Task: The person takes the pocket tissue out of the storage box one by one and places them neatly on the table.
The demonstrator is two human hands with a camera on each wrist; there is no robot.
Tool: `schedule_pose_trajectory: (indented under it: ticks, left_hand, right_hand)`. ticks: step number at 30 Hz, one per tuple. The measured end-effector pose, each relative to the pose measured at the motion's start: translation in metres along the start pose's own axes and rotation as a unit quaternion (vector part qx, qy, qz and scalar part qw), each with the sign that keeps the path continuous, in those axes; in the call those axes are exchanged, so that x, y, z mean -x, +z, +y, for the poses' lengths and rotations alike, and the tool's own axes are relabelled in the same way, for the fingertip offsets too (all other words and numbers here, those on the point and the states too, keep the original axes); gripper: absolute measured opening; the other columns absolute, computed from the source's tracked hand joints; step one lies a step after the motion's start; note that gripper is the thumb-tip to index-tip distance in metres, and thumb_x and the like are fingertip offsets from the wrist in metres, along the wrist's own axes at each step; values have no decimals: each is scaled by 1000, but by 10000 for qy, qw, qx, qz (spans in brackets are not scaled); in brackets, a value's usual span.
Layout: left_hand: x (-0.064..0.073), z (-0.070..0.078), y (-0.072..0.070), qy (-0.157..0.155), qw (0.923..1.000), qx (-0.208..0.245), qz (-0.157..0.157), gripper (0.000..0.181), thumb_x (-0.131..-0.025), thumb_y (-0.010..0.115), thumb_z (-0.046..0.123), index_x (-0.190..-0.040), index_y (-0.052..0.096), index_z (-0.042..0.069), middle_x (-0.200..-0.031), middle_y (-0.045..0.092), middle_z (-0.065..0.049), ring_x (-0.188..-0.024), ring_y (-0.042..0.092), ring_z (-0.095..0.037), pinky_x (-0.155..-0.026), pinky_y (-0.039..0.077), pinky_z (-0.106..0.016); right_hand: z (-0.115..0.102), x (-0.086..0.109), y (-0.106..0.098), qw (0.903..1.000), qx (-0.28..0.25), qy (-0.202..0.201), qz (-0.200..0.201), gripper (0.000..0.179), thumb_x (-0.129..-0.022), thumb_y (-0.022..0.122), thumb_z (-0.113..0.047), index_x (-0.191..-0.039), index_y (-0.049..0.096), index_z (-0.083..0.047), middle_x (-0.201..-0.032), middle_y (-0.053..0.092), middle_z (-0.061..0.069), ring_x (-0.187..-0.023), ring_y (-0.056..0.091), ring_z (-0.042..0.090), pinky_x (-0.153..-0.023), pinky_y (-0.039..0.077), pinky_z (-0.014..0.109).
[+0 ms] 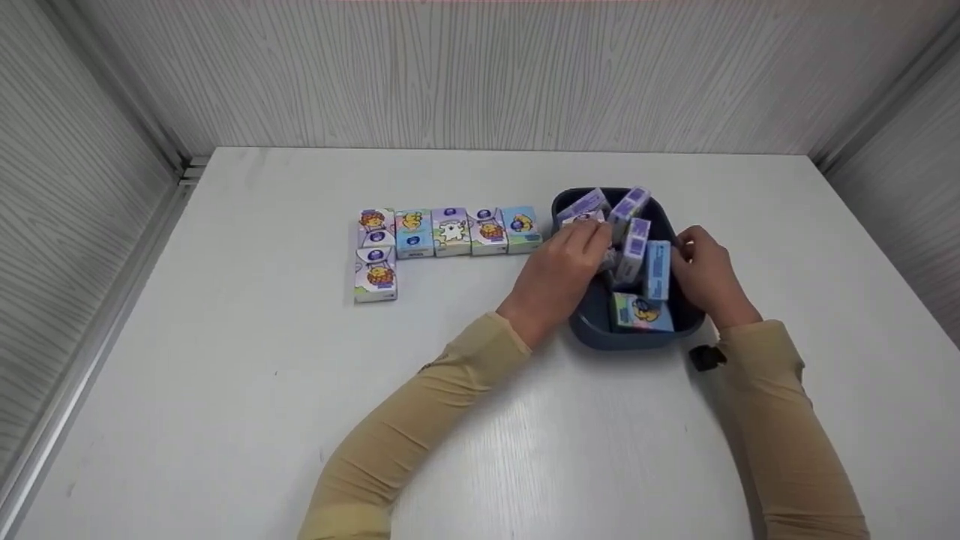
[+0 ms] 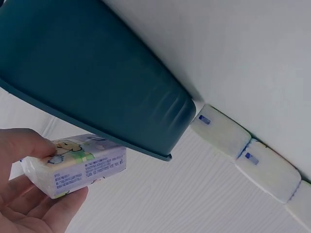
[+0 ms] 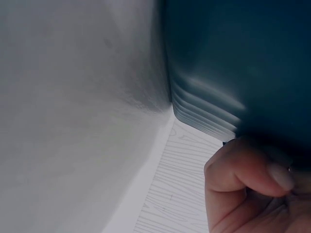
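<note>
My left hand reaches over the left rim of a dark blue plastic bin. In the left wrist view, its thumb and fingers pinch a small tissue pack with cartoon print, close to the bin's rim. At the opposite side, my right hand grips the bin's right rim with bent fingers; part of that grip is hidden in the right wrist view. Inside the bin lie several tissue packs, among them a blue one on edge and a cartoon-printed one near the front.
Left of the bin, several tissue packs stand in a row, ending beside the bin with a blue pack. One more pack sits in front of the row's left end. Pale wood-grain panels enclose the white table.
</note>
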State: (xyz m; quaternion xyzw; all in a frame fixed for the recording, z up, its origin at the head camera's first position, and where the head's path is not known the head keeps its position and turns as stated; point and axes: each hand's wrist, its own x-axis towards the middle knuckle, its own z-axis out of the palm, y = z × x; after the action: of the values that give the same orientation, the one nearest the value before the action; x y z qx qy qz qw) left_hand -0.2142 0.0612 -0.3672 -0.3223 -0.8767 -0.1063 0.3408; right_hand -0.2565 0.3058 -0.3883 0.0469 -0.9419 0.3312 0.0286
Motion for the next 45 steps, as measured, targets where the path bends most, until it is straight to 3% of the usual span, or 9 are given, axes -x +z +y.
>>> schedule_pose_trajectory:
  ticks: [6, 11, 21, 30, 37, 45]
  left_hand:
    - [10, -4, -9, 132, 9997, -52, 219, 27, -98, 46, -1, -121, 60, 0, -119, 62, -14, -113, 58, -23, -99, 41, -28]
    - [20, -17, -20, 8, 9996, -135, 234, 26, -97, 49, -2, -121, 60, -1, -119, 62, -15, -115, 57, -25, -101, 39, -29]
    - [51, -42, -40, -212, 9985, -428, -262, 26, -93, 59, 0, -118, 60, -2, -118, 62, -17, -113, 59, -28, -96, 44, -34]
    - [77, -42, -47, -187, 9918, -765, -1003, 29, -87, 67, -2, -115, 60, -3, -114, 63, -20, -108, 61, -31, -92, 48, -37]
    - [88, -38, -48, -386, 9776, -899, -1865, 27, -84, 68, -3, -109, 60, -2, -103, 65, -19, -94, 64, -30, -82, 53, -39]
    - [96, -34, -59, -881, 9402, -1030, -3126, 32, -86, 67, -2, -118, 63, 0, -116, 60, -23, -105, 59, -36, -87, 50, -46]
  right_hand:
    - [-2, 0, 0, 10000, 15, 52, 1, 24, -101, 41, -18, -110, 42, 4, -99, 59, 24, -84, 50, 30, -74, 40, 42]
    - [-3, -2, -1, 10000, 21, 60, -9, 26, -101, 41, -20, -111, 42, 4, -101, 59, 25, -86, 51, 31, -75, 41, 43]
    - [-4, -1, -2, 9999, 54, -97, -2, 27, -101, 40, -21, -110, 43, 4, -95, 58, 22, -80, 49, 30, -73, 39, 42]
    - [0, -1, -3, 10000, 48, 32, 0, 28, -101, 40, -22, -111, 43, 4, -99, 58, 22, -83, 49, 30, -73, 40, 42]
    - [0, 0, -1, 10000, 57, 21, 1, 27, -101, 40, -21, -111, 43, 4, -97, 58, 22, -80, 49, 30, -71, 40, 41]
    - [0, 0, -2, 10000, -30, 44, -31, 27, -101, 40, -20, -112, 42, 5, -109, 58, 28, -89, 52, 34, -78, 41, 46]
